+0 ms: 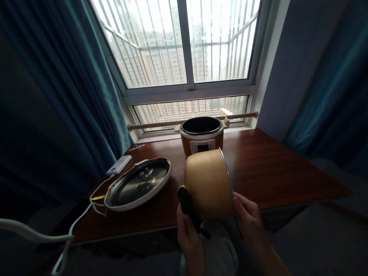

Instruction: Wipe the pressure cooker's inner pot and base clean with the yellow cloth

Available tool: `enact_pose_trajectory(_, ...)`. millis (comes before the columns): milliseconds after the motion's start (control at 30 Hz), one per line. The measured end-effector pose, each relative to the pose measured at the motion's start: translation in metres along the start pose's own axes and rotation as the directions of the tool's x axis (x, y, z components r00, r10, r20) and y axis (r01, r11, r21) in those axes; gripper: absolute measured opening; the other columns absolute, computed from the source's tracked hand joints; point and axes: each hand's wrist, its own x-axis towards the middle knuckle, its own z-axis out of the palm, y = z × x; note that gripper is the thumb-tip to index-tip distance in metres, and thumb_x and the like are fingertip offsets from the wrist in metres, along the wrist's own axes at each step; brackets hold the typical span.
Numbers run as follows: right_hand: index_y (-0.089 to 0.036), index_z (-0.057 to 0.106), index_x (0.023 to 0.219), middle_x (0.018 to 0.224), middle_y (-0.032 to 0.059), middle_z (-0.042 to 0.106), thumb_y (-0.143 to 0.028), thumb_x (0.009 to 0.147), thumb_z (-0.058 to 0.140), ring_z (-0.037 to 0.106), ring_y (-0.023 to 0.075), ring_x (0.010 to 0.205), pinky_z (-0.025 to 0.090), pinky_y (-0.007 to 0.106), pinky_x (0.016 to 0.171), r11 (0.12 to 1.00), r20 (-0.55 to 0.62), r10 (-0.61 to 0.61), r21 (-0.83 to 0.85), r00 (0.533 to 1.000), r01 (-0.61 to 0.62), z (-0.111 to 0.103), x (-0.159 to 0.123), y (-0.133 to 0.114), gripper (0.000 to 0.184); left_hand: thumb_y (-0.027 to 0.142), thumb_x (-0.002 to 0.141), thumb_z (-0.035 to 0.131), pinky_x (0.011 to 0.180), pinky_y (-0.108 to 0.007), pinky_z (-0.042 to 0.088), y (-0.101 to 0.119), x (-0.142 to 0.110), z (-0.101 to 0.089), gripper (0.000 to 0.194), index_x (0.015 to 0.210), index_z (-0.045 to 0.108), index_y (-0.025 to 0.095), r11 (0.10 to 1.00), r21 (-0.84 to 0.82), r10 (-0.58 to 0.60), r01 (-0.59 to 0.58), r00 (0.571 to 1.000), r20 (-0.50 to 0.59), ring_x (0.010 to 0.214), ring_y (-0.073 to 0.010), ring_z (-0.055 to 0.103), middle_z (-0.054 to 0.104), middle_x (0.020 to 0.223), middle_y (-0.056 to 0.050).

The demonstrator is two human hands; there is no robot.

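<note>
Yellow pot, left hand gripping its black handle

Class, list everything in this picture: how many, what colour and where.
Pot: 1, golden, tipped sideways between the hands
Handle: 1, black, at the pot's left
Cooker: 1, brown-white, table back
Lid: 1, white-rimmed, table left
Device: 1, white, beside curtain
Cabling: count unclear, white, left
Strip: 1, yellow, by cabling
Table: 1, red-brown, centre
Window: 1, grey-framed, behind
Rod: 1, beige, across window
Curtains: 2, blue, both sides
Pale object: 1, unclear, below pot
Hands: left on handle, right at rim
</note>
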Motion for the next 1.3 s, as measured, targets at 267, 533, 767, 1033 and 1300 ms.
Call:
enact_pose_trajectory(267,-0.017,0.071,0.084,0.077,0.0037,0.069,-0.035,0.073,0.067,0.063,0.0169,0.070,0.049,0.026,0.063,0.945,0.124,0.139,0.280,0.982,-0.169,0.031,0.012,-0.040,0.021,0.011,0.084,0.042,0.109,-0.046,0.017,0.017,-0.006,0.012,0.044,0.126,0.050,0.021,0.543,0.316,0.686,-0.778,0.628,0.368,0.136,-0.0279,0.017,0.039,0.140,-0.005)
enact_pose_trajectory(533,-0.017,0.070,0.079,0.073,0.0018,0.069,-0.034,0.070,0.071,0.063,0.0139,0.065,0.049,0.024,0.062,0.914,0.163,0.175,0.341,0.971,-0.222,0.034,0.024,-0.045,0.020,0.012,0.085,0.043,0.109,-0.048,0.015,0.018,0.015,0.010,0.043,0.126,0.050,0.025,0.563,0.357,0.662,-0.746,0.665,0.345,0.135,-0.0256,0.021,0.043,0.138,-0.006)
enact_pose_trajectory(767,-0.018,0.068,0.093,0.087,0.0047,0.070,-0.041,0.069,0.070,0.064,0.0176,0.077,0.049,0.028,0.069,0.937,0.118,0.134,0.307,0.984,-0.165,0.033,0.039,-0.038,0.033,0.036,0.089,0.040,0.104,-0.034,0.032,-0.005,0.055,-0.001,0.041,0.123,0.052,0.018,0.996,-0.062,-0.051,0.060,0.990,0.133,0.123,-0.0208,0.044,0.052,0.129,-0.008)
enact_pose_trajectory(1033,-0.017,0.067,0.098,0.096,0.0074,0.069,-0.046,0.073,0.065,0.060,0.0232,0.094,0.044,0.032,0.081,0.995,0.002,-0.003,-0.097,1.000,0.004,0.002,0.025,-0.011,0.038,0.033,0.085,0.048,0.101,-0.038,0.037,-0.029,0.052,0.001,0.035,0.116,0.058,0.020,0.794,-0.376,-0.422,0.478,0.878,0.224,0.116,-0.0215,0.051,0.057,0.124,-0.008)
enact_pose_trajectory(1300,-0.022,0.067,0.103,0.091,0.0040,0.069,-0.039,0.084,0.054,0.059,0.0200,0.087,0.043,0.030,0.075,0.998,0.032,-0.051,-0.038,0.998,0.052,-0.004,0.014,0.013,0.029,0.043,0.083,0.051,0.105,-0.034,0.032,-0.017,0.030,-0.002,0.042,0.120,0.056,0.022,0.846,-0.343,-0.375,0.408,0.913,0.159,0.123,-0.0210,0.044,0.053,0.129,-0.006)
